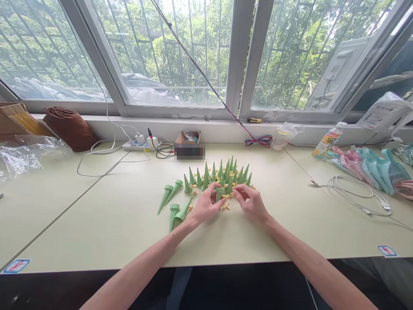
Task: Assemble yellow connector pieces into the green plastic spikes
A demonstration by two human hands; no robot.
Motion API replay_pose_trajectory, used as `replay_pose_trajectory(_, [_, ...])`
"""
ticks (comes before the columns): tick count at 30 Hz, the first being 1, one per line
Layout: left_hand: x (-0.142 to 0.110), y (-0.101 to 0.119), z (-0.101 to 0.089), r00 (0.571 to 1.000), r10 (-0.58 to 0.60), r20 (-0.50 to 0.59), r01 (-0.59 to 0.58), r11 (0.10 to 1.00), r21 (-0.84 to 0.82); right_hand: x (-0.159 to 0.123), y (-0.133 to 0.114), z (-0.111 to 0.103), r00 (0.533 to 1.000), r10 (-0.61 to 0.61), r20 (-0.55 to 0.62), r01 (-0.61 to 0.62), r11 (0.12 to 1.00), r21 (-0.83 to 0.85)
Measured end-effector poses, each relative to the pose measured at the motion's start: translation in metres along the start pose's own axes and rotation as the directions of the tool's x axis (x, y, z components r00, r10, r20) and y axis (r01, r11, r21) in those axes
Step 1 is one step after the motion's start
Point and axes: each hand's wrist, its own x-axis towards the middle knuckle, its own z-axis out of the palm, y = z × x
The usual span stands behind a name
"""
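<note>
My left hand [208, 204] is closed around a green plastic plant watering spike [220, 193], its wide ribbed cap end up between thumb and fingers. Just to the right, my right hand [251, 201] pinches with thumb and index finger; whatever is between the fingertips is too small to make out. Small yellow valve pieces [226, 206] lie on the table between the hands. Behind them many green spikes [187, 184] stand point up, with yellow valves scattered among them. Left of my left hand several spikes [174, 211] lie on their sides, some with a yellow valve at the end.
A small cardboard box [190, 137] and a power strip [135, 144] stand at the back under the windows. A coiled white cable [355, 193], a bottle [329, 140] and bagged pastel clips [371, 165] are on the right. A brown rolled cloth [69, 128] lies at the back left.
</note>
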Motion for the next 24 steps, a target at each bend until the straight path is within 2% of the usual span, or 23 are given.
replay_pose_trajectory(6, [0.0013, 0.0025, -0.0006, 0.999, -0.045, 0.004, 0.045, 0.988, -0.149, -0.0005, -0.0002, 0.0001, 1.0, 0.0, 0.021, 0.0, 1.0, -0.005])
replay_pose_trajectory(16, [0.0015, 0.009, -0.0009, 0.993, -0.117, 0.03, 0.12, 0.964, -0.236, -0.0003, -0.0019, -0.0005, 0.999, 0.005, 0.039, -0.004, 1.0, -0.028])
replay_pose_trajectory(20, [0.0015, 0.0101, -0.0006, 0.992, -0.118, 0.047, 0.126, 0.959, -0.256, -0.0007, -0.0013, -0.0007, 0.999, 0.0, 0.048, 0.002, 0.999, -0.036])
replay_pose_trajectory(24, [0.0012, 0.0086, -0.0002, 0.996, -0.069, 0.057, 0.083, 0.944, -0.319, -0.0007, -0.0013, -0.0006, 0.998, -0.022, 0.065, 0.024, 0.999, -0.027])
